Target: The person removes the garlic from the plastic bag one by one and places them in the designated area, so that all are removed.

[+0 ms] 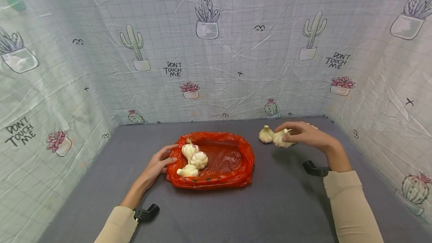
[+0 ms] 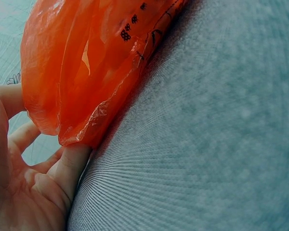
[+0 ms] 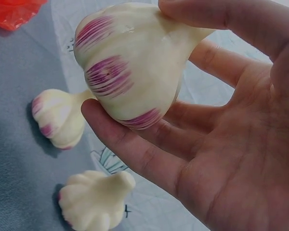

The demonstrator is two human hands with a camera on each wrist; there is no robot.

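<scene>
A red plastic bag (image 1: 244, 181) lies on the table with its mouth spread wide. Inside its left end are three garlic bulbs (image 1: 199, 159). My left hand (image 1: 158, 167) touches the bag's left end with extended fingers; its palm shows beside the bag in the left wrist view. Off to the right, my right hand (image 1: 305, 134) holds a garlic bulb (image 3: 130, 67) with purple streaks between thumb and fingers, raised above the table. Two more garlic bulbs, one upper (image 3: 60, 118) and one lower (image 3: 96, 199), show beyond it in the right wrist view.
A grey table (image 1: 216, 216) lies under everything. Patterned cloth walls (image 1: 233, 85) with cactus drawings close off the back and both sides. Behind the right hand, part of a pale bulb (image 1: 312, 126) peeks out.
</scene>
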